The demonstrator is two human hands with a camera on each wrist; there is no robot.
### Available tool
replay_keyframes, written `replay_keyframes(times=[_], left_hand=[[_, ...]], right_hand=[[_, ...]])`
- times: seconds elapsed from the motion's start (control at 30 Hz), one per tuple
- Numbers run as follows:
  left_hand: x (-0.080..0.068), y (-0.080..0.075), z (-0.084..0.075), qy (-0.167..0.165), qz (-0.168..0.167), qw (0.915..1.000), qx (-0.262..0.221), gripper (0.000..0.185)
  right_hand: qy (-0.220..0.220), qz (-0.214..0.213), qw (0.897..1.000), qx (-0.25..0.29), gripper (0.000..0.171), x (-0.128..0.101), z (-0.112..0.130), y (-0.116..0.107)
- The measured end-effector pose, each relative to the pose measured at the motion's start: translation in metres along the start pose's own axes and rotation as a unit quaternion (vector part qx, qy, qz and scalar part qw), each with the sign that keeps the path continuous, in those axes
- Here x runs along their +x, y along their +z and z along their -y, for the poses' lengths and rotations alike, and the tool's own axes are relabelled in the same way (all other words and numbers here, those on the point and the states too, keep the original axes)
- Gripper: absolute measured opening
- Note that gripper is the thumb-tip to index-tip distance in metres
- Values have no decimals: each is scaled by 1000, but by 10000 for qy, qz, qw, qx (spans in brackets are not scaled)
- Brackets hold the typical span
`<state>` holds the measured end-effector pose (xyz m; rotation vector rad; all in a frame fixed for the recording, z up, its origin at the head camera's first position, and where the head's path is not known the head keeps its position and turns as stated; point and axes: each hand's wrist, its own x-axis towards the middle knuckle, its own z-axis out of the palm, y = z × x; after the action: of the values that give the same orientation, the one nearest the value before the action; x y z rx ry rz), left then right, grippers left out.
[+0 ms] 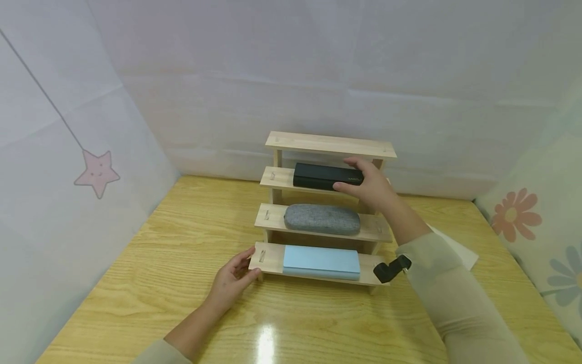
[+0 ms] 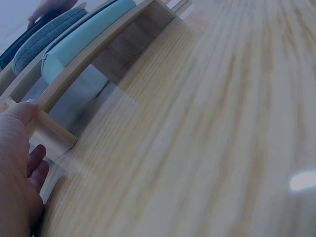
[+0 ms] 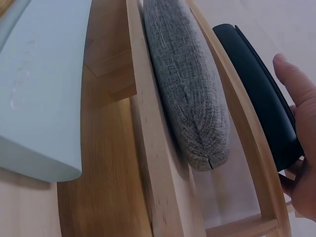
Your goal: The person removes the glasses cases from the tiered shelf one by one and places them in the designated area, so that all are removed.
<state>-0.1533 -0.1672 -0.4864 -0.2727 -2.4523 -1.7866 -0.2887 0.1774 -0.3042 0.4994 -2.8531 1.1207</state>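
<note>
My right hand (image 1: 370, 186) grips the long black rectangular case (image 1: 325, 176) on the stepped wooden shelf (image 1: 330, 144); my left hand (image 1: 234, 279), fingers relaxed, touches its bottom step's corner on the wooden surface (image 1: 150, 273).

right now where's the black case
In the head view the black case lies on the second step from the top of the wooden stepped rack, right above the grey felt case, with the right hand gripping its right end.

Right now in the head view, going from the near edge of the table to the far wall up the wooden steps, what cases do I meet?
Light blue case on the bottom step → grey fabric case on the next step → black case, gripped by the right hand → bare top step.
</note>
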Motion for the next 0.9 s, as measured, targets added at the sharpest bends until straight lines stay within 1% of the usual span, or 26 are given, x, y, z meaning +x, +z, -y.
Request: replay_keyframes(times=[0.13,0.3,0.4,0.53,0.73,0.9], left_hand=[[0,0,0,-37,-38,10000,32,54],[-1,0,-3,-158,-23,9999,-38,55],[-1,-1,-4,-153,-4,9998,-93,55],[0,-1,-4,-121,4,9999,-114,55],[1,1,-3,-196,4,9998,-79,56],[1,2,-3,-220,-1,9997,-72,56]], right_hand=[[-55,20,9999,-128,84,4,1,3],[53,21,9998,-180,86,9,0,6],[102,22,9997,-217,86,11,-1,7],[122,36,9995,-289,86,12,-1,8],[95,40,9993,-365,80,12,-1,8],[68,22,9994,-343,81,11,-2,7]])
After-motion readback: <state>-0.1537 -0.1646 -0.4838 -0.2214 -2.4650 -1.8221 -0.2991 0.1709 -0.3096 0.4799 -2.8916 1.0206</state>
